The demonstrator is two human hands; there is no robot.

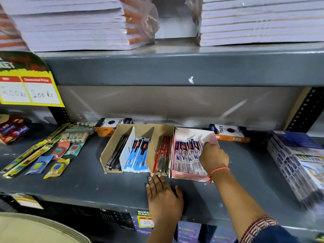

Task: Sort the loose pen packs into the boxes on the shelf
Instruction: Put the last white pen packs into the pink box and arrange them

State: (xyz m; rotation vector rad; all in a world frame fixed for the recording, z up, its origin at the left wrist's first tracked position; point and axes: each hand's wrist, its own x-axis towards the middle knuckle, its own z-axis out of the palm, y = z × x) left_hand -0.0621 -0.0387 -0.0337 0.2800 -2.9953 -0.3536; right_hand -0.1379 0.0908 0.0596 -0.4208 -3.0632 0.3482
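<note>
A brown cardboard box (112,144) stands on the grey shelf (87,179), split into three slots: black pen packs (117,156), blue pen packs (138,155) and red pen packs (164,156). To its right a pink box (185,176) holds white-and-blue pen packs (185,155). My right hand (213,157) is inside the pink box, fingers closed on the packs at their right side. My left hand (164,196) lies flat on the shelf, fingertips touching the front edge of the red slot.
Loose eraser and pencil packets (52,155) lie at the left. Two orange-black "Trio" boxes (229,133) stand at the back. Stacked boxed sets (298,165) fill the right end. Notebook piles (78,23) sit on the shelf above.
</note>
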